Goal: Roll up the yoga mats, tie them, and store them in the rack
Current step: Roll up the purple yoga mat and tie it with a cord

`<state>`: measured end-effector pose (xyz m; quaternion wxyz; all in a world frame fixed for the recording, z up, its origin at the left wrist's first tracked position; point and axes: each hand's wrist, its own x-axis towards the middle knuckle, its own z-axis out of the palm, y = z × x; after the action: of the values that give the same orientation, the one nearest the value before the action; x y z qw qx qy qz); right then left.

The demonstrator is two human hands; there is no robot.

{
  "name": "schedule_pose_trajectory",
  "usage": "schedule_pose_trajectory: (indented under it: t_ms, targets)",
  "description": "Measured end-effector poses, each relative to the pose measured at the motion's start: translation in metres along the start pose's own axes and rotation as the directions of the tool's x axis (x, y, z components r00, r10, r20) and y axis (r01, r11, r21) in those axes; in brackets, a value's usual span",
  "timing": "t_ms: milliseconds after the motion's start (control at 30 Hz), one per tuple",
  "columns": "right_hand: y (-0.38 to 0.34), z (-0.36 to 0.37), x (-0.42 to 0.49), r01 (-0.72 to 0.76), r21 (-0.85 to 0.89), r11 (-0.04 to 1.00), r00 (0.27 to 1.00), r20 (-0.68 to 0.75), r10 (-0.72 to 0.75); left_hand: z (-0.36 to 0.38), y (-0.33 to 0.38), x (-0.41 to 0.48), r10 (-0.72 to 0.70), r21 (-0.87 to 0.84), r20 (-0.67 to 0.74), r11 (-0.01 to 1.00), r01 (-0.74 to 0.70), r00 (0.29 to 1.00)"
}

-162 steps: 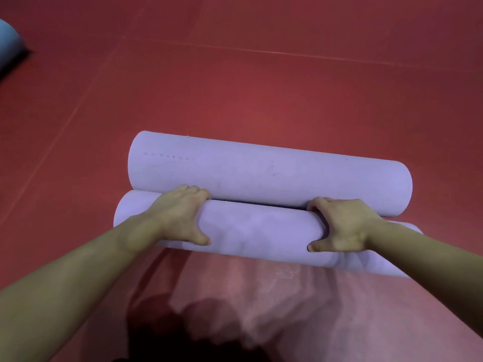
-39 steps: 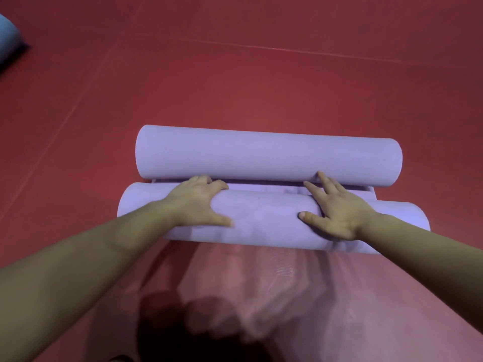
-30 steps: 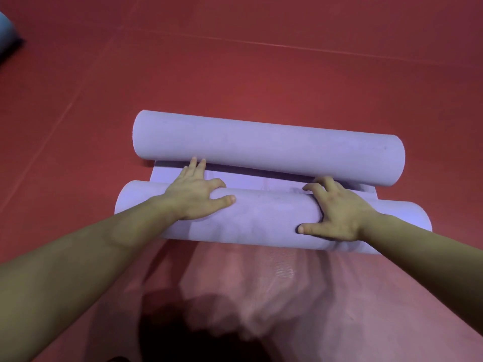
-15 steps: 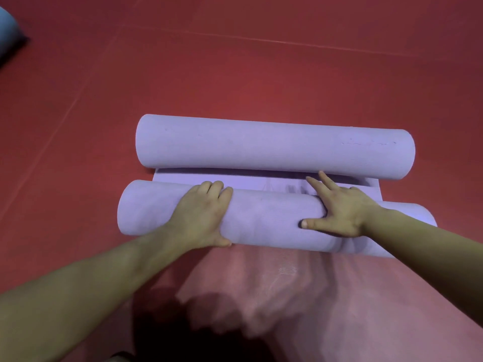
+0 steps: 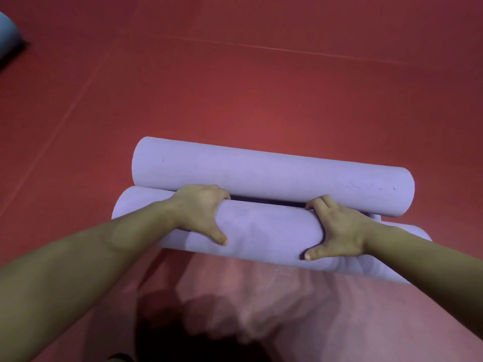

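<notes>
Now — 2 rolls (image 5: 261,176) | left hand (image 5: 201,212), right hand (image 5: 338,231) — grips curled round near roll (image 5: 266,231)

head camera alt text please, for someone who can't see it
A person's left hand and right hand grip the nearer lilac foam mat roll across its top. A second lilac roll lies just behind it on the red floor.

2 lavender yoga-mat rolls are counted, centre frame: far roll (image 5: 271,176) and near roll (image 5: 261,231). 2 bare hands are counted: left hand (image 5: 198,210), right hand (image 5: 337,228). 1 blue-grey obj. (image 5: 7,35), cut off by the frame edge, is counted upper left.
</notes>
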<state>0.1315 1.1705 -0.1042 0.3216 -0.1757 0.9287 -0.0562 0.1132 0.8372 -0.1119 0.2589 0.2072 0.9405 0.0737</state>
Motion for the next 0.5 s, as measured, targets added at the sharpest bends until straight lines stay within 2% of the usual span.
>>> schedule_pose_trajectory:
  t_ms: [133,267,333,500]
  targets:
    - [0.001,-0.003,0.003,0.022,-0.051,0.998,1.000,-0.018,-0.023,0.003,-0.002,0.000,-0.046,-0.082,-0.019,0.996,0.044,0.999]
    - [0.001,-0.006,0.005,0.023,-0.062,0.998,0.999,-0.031,-0.025,0.030,0.000,-0.018,0.088,0.132,-0.258,0.990,-0.055,0.962]
    - [0.000,-0.007,0.008,0.019,-0.056,0.998,0.999,-0.030,-0.021,0.040,-0.002,-0.022,0.154,0.266,-0.321,0.962,-0.067,0.934]
    - [0.001,-0.008,0.010,-0.011,0.015,1.000,1.000,-0.021,0.011,0.020,-0.005,-0.008,0.119,0.208,-0.218,0.975,-0.073,0.969]
